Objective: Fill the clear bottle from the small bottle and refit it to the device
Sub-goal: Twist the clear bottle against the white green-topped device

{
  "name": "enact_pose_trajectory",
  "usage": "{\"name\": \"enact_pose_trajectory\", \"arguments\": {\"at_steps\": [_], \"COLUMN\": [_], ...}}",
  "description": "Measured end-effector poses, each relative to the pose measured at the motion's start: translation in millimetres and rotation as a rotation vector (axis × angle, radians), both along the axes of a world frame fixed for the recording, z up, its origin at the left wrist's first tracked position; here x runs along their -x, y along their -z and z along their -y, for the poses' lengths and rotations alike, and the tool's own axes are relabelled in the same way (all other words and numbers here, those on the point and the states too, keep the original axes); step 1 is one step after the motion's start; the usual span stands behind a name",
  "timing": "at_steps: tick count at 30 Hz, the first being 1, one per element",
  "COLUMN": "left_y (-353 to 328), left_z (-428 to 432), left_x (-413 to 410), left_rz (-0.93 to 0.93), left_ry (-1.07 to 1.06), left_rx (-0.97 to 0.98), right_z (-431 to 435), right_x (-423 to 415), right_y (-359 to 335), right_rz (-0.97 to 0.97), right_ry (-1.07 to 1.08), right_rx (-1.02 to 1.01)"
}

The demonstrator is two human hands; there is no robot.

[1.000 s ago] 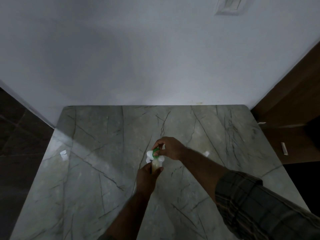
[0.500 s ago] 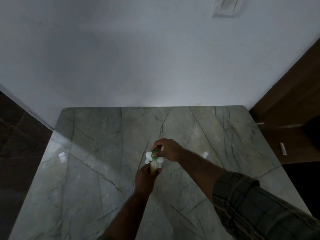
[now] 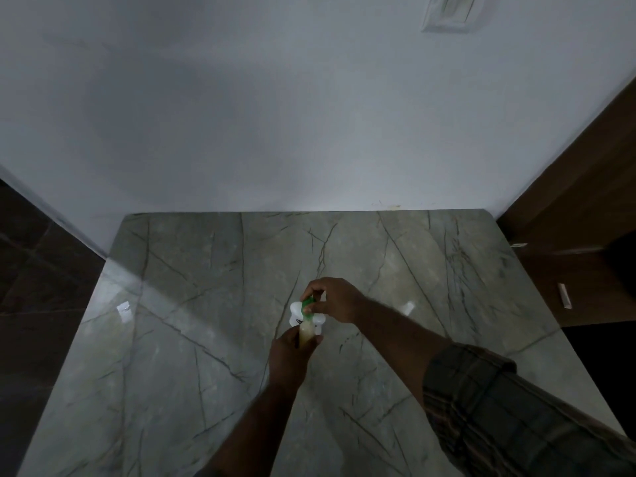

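Left hand [image 3: 287,356] wrapped round clear bottle of yellowish liquid [image 3: 305,333], mid marble tabletop [image 3: 172,339], away from edges. Right hand [image 3: 332,299] pinching green-and-white plastic device [image 3: 307,313] onto neck. Risk: crooked fit, liquid leaks; grip slips.

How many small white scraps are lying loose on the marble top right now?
2. One white scrap lies near the marble top's left edge; the other white scrap lies just right of the right forearm. The hands may hide more.
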State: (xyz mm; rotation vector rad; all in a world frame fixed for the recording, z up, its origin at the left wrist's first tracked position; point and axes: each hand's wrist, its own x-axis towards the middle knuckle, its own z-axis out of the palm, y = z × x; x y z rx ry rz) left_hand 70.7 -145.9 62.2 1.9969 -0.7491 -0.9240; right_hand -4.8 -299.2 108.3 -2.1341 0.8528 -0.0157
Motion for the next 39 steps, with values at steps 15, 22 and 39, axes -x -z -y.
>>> {"name": "enact_pose_trajectory", "arguments": {"at_steps": [15, 22, 39], "left_y": [2.3, -3.9, 0.3], "left_z": [-1.6, 0.8, 0.1], "left_x": [0.2, -1.7, 2.5], "left_rz": [0.0, 0.012, 0.04], "left_ry": [0.013, 0.037, 0.027], "left_rx": [0.016, 0.02, -0.015], "right_z": [1.4, 5.9, 1.8], "right_x": [0.8, -0.6, 2.2], "right_y": [1.9, -6.5, 1.1], "right_rz": [0.002, -0.004, 0.002], "right_ry": [-0.001, -0.019, -0.001], "right_rx": [-0.047, -0.01, -0.021]}}
